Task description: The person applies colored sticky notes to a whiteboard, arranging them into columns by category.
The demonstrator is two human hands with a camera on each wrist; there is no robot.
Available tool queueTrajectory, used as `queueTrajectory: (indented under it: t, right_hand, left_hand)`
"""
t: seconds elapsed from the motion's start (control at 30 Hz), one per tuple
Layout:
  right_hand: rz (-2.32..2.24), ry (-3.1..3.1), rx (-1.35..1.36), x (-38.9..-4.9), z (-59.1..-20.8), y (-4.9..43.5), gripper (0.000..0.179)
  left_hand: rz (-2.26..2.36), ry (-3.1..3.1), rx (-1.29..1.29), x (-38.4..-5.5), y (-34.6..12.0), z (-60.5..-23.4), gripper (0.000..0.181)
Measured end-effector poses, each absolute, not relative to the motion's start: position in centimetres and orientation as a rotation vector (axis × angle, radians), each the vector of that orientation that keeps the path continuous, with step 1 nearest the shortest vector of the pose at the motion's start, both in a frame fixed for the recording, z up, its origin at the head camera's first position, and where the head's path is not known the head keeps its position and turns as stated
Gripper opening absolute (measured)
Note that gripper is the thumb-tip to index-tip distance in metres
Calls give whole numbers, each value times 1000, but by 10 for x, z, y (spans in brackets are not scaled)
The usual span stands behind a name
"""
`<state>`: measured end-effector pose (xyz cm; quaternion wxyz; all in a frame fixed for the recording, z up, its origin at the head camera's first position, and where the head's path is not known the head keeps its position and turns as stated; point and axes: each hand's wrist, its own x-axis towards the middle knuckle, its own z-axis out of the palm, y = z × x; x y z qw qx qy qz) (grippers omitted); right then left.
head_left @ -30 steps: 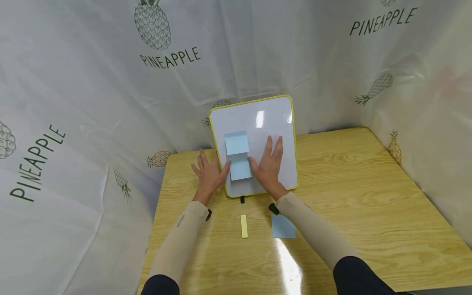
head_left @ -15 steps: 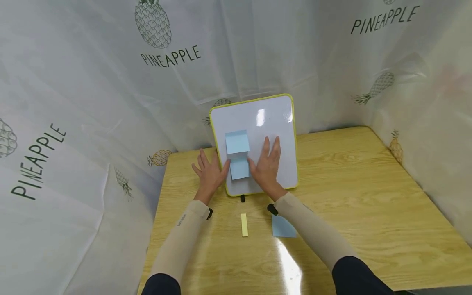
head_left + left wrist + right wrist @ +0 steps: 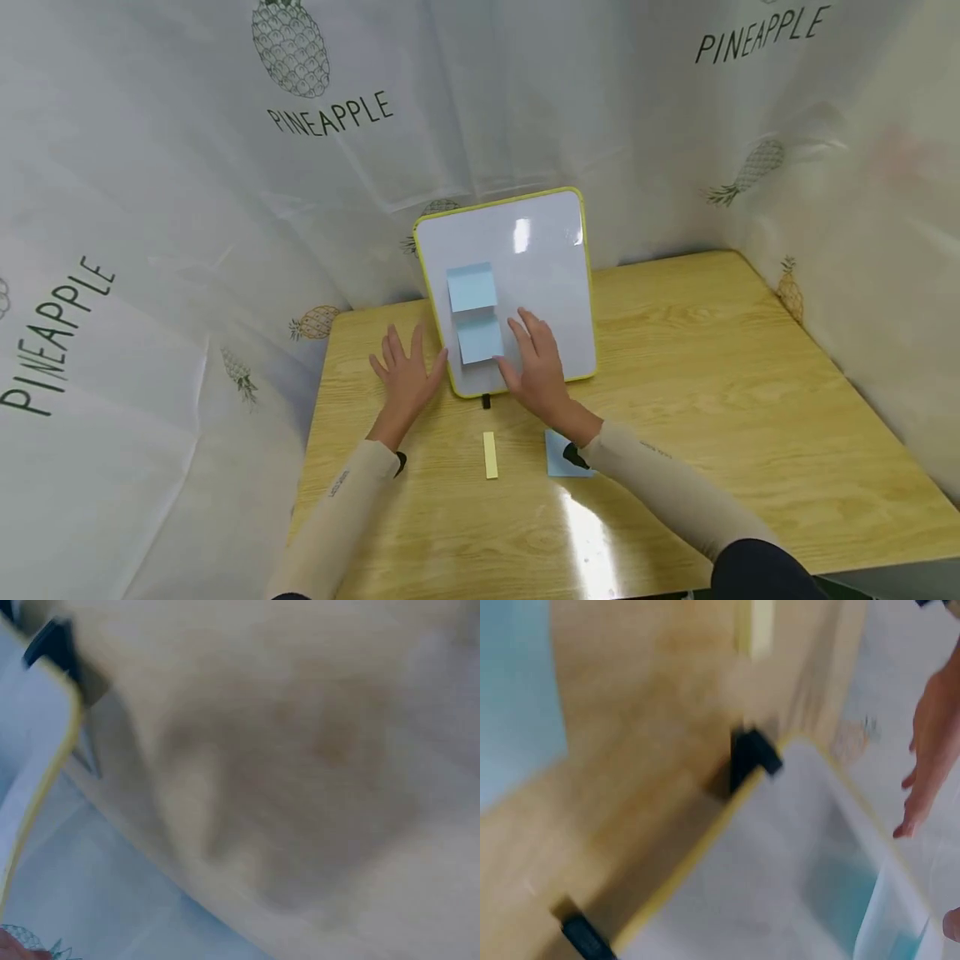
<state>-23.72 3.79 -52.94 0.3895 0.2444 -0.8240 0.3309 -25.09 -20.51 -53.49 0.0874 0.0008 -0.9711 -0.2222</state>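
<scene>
Head view: a white board (image 3: 540,292) stands near the back of the worktop (image 3: 712,400), leaning back before the curtain (image 3: 525,108); whether it touches the curtain I cannot tell. An upper note (image 3: 472,288) and a lower note (image 3: 481,340) sit one above the other on its left half, their lower edges seemingly lifting, perhaps because only the top edge sticks. The left hand (image 3: 407,379) is spread, thumb at the board's left edge, probably to steady it. The right hand (image 3: 542,375) is loosely spread, holding nothing, thumb by the lower note's corner; contact is unclear. A yellow strip (image 3: 491,456) and a blue note (image 3: 557,458) lie in front, likely for easy reach.

Left wrist view: a black foot (image 3: 54,649) grips the board's rim, apparently propping it.

Right wrist view: two such feet support its lower edge.
</scene>
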Motion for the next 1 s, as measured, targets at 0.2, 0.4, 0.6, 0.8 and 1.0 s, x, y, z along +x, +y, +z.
queueTrajectory:
  t: [0.2, 0.4, 0.6, 0.8, 1.0]
  right_hand:
    - [737, -2172, 824, -207, -545, 32, 79]
    - [613, -2320, 899, -188, -558, 32, 85]
    - [524, -2405, 1002, -174, -569, 33, 89]
    - [502, -2458, 1082, -165, -580, 34, 82]
    - [420, -2530, 1133, -159, -586, 35, 74]
  left_hand:
    - [-538, -2937, -15, -214, -228, -550, 84]
    - [-438, -2965, -107, -187, -235, -559, 81]
    - [-370, -2956, -213, -162, -227, -568, 81]
    - [-316, -3037, -245, -145, -218, -582, 83]
    - [-340, -3045, -304, -133, -212, -595, 83]
